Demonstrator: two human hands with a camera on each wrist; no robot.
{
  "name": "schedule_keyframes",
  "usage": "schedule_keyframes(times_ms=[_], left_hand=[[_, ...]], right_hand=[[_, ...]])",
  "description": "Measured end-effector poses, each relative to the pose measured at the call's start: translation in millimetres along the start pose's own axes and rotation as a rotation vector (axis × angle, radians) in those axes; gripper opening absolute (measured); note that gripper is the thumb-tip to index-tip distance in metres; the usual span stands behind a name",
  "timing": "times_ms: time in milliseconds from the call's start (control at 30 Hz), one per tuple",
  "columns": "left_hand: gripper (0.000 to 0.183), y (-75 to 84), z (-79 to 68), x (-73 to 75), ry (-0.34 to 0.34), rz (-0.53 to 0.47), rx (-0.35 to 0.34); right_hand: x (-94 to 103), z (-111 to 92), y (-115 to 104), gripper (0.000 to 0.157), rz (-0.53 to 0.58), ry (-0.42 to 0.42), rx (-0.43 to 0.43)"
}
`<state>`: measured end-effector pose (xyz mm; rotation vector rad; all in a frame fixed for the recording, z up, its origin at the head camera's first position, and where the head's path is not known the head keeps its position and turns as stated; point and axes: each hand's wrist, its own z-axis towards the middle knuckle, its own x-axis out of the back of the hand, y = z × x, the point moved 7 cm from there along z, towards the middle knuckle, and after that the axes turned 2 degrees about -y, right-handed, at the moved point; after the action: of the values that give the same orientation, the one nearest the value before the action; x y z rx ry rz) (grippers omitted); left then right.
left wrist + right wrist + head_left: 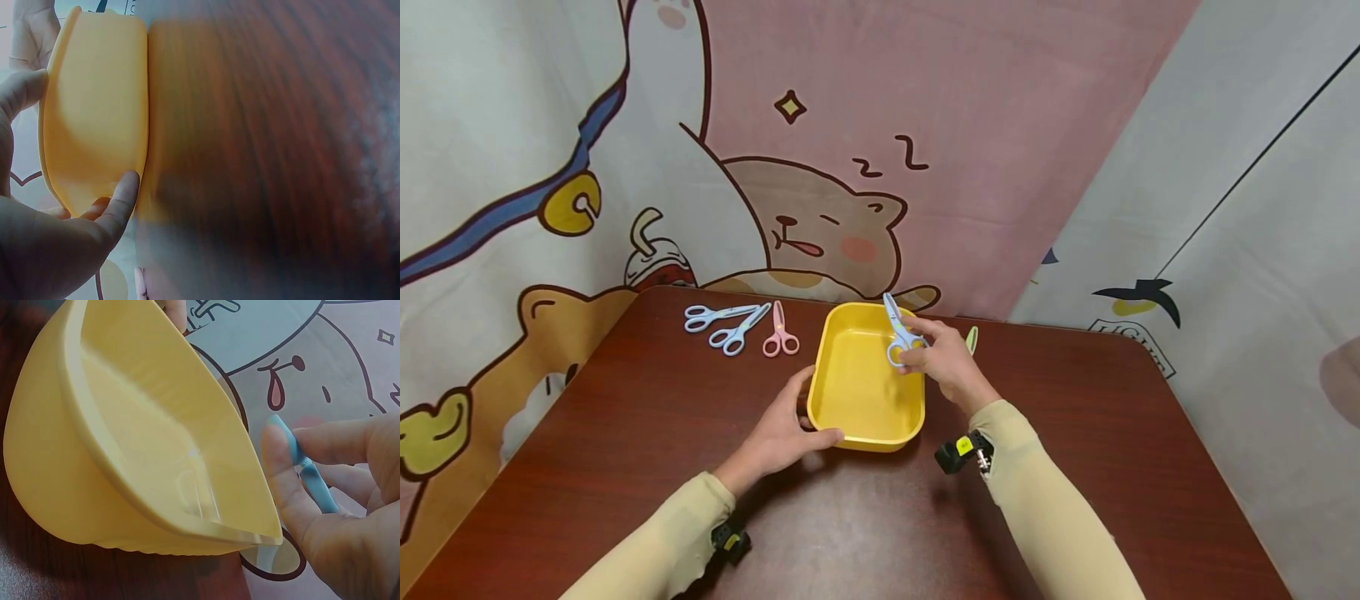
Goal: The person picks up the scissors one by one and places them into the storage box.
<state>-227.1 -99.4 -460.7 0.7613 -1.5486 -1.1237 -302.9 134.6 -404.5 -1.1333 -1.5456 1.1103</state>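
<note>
A yellow plastic tray (857, 392) sits on the table, its inside bare in the head view. My left hand (775, 429) grips the tray's near left corner, thumb along the front rim and fingers against the side wall. Over the tray's right rim, my right hand (951, 360) pinches light-blue scissors (893, 318) by the handle, blades pointing up and away. In the right wrist view, thumb and fingers close on the blue scissors (319, 487) beside the tray wall (44, 444). The left wrist view shows fingertips (128, 184) low on the tray's outer side.
Left of the tray lie two light-blue scissors (722, 314) (739, 332) and pink scissors (780, 332). A green tip (972, 338) shows behind my right hand, the rest hidden. A cartoon-printed cloth (985, 167) hangs behind the dark brown table (1075, 433).
</note>
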Motion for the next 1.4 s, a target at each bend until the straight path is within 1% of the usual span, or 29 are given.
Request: schedule_keyframes(times_ms=[233, 533, 733, 933, 1100, 1400], left_hand=[[0.106, -0.3, -0.2, -0.4, -0.002, -0.004, 0.005], [0.107, 0.0, -0.4, -1.3, -0.005, -0.005, 0.018], [0.107, 0.0, -1.4, -2.0, -0.004, -0.006, 0.020], [0.106, -0.8, -2.1, -0.8, -0.002, -0.004, 0.008], [0.105, -0.6, -2.6, -0.9, -0.007, -0.023, -0.006], [0.105, 0.0, -1.5, -0.6, -0.009, -0.024, -0.012]], right_hand=[[-4.8, 2.2, -1.7, 0.066, -0.001, -0.016, -0.018], [-9.8, 5.4, -1.8, 0.065, -0.024, -0.029, -0.017], [-13.9, 5.8, 0.0, 0.064, -0.029, -0.041, -0.044], [-20.5, 7.2, 1.2, 0.064, -0.035, -0.057, -0.054], [-24.2, 8.5, 2.1, 0.064, -0.044, -0.064, -0.064], [-28.8, 12.8, 6.0, 0.063, -0.036, -0.062, -0.075]])
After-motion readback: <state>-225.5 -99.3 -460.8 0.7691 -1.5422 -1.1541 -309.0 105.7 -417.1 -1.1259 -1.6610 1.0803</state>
